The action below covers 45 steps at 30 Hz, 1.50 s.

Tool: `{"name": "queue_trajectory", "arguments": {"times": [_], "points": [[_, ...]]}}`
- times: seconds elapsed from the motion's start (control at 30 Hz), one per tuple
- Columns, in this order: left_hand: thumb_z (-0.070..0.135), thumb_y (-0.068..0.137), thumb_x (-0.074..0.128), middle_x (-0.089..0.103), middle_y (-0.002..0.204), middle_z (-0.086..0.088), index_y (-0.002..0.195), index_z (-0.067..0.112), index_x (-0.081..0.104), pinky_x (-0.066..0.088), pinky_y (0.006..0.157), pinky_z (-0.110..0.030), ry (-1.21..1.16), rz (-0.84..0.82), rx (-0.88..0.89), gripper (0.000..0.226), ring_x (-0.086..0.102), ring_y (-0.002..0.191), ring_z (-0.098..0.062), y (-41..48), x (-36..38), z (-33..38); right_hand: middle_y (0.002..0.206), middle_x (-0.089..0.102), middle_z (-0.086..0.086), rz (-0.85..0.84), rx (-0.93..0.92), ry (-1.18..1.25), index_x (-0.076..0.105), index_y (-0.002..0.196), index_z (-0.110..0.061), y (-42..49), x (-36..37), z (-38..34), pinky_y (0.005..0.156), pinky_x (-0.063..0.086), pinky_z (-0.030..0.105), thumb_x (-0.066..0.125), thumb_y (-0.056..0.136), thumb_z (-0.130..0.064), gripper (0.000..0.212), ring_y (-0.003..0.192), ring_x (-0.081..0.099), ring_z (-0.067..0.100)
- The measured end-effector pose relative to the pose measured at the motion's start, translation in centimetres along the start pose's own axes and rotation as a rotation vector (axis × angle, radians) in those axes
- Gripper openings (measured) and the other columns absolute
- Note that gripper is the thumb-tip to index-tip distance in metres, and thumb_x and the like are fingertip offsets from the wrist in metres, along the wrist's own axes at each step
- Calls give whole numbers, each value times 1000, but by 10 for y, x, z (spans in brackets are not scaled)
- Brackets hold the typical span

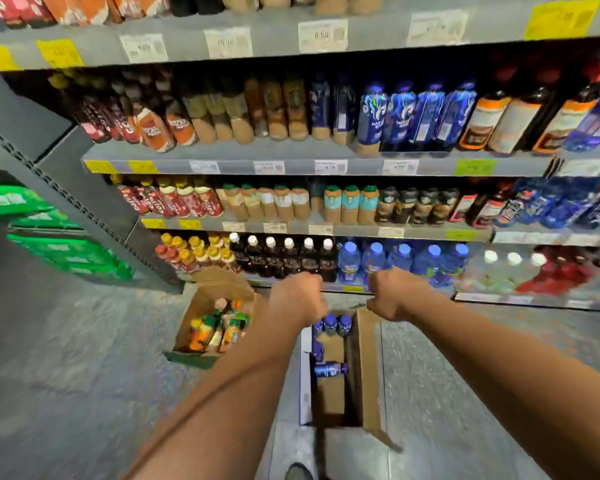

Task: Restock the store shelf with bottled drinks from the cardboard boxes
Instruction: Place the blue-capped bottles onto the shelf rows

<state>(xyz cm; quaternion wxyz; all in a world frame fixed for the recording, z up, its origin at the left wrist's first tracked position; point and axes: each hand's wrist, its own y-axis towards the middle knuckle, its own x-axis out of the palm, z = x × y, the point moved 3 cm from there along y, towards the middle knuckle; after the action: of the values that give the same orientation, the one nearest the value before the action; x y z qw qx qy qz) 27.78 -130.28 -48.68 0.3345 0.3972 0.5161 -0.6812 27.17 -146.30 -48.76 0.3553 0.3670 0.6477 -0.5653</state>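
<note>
Both arms reach forward toward the bottom shelf (354, 289). My left hand (298, 297) hovers above the far end of an open cardboard box (369, 368) on the floor. A few blue bottles (330, 323) stand at that end and one (329, 369) lies on its side. My right hand (392, 293) is in front of the blue-capped bottles (400, 261) on the bottom shelf. I see only the backs of both hands; the fingers curl away from view, so whether they hold anything is hidden.
A second open box (201, 306) with orange and green juice bottles sits on the floor to the left. Dark white-capped bottles (288, 258) stand left of the blue ones. Green packs (66, 251) are stacked at far left. The shelves above are full. My shoe (297, 472) shows at the bottom.
</note>
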Motion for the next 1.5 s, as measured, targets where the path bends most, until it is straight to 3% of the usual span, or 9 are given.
{"name": "queue_trajectory", "arguments": {"times": [0.23, 0.43, 0.63, 0.77, 0.9, 1.0, 1.13, 1.37, 1.5], "points": [[30, 96, 44, 56, 127, -10, 126, 17, 51, 42, 100, -38, -54, -155, 5, 33, 54, 115, -29, 25, 67, -19, 122, 60, 12, -103, 64, 40, 60, 118, -15, 37, 60, -7, 88, 49, 34, 54, 85, -30, 36, 111, 58, 32], [27, 93, 45, 64, 104, -7, 103, 16, 58, 43, 71, -30, -40, -184, 5, 19, 61, 97, -27, 68, 113, -37, 125, 59, 11, -177, 89, 67, 60, 122, -15, 77, 107, 6, 91, 45, 31, 52, 87, -28, 38, 115, 56, 29], [25, 91, 48, 62, 104, -13, 91, 15, 54, 47, 78, -35, -132, -209, -101, 12, 58, 97, -32, 112, 164, -39, 126, 56, 11, -270, 57, 100, 57, 124, -17, 125, 148, 37, 94, 49, 37, 50, 88, -29, 39, 114, 55, 31], [27, 90, 50, 63, 113, -8, 109, 17, 59, 46, 86, -36, -140, -213, -141, 24, 57, 108, -30, 146, 209, -36, 122, 58, 10, -270, 50, 129, 57, 121, -18, 165, 190, 57, 90, 47, 33, 52, 87, -34, 38, 112, 56, 30], [26, 89, 49, 62, 112, -8, 105, 18, 59, 46, 79, -34, -140, -227, -145, 20, 59, 104, -31, 188, 262, -38, 108, 63, 8, -194, 16, 144, 61, 113, -15, 201, 249, 71, 83, 50, 30, 53, 86, -29, 32, 102, 60, 29], [22, 89, 48, 57, 121, -7, 116, 20, 54, 46, 80, -36, -129, -238, -124, 28, 56, 109, -30, 225, 305, -47, 108, 62, 6, -206, 70, 213, 62, 107, -16, 235, 293, 80, 81, 47, 32, 55, 85, -23, 25, 102, 58, 27], [19, 88, 52, 53, 125, -5, 126, 17, 49, 44, 85, -35, -116, -133, -98, 38, 52, 114, -28, 275, 357, -60, 109, 63, 8, -123, 127, 231, 63, 108, -13, 282, 350, 90, 84, 48, 35, 57, 83, -18, 26, 105, 58, 29], [19, 89, 58, 44, 131, -7, 130, 14, 45, 43, 88, -38, 41, -71, 148, 44, 44, 120, -27, 352, 434, -66, 81, 63, 18, 28, -111, 58, 64, 86, -3, 351, 417, 90, 65, 44, 38, 70, 61, -3, 26, 79, 60, 39], [18, 88, 60, 39, 142, -11, 142, 12, 34, 44, 88, -37, 176, -7, 210, 60, 42, 126, -28, 376, 464, -73, 110, 62, 12, 52, -221, -166, 55, 126, -8, 373, 449, 83, 84, 36, 40, 68, 70, -15, 58, 97, 61, 33]]}}
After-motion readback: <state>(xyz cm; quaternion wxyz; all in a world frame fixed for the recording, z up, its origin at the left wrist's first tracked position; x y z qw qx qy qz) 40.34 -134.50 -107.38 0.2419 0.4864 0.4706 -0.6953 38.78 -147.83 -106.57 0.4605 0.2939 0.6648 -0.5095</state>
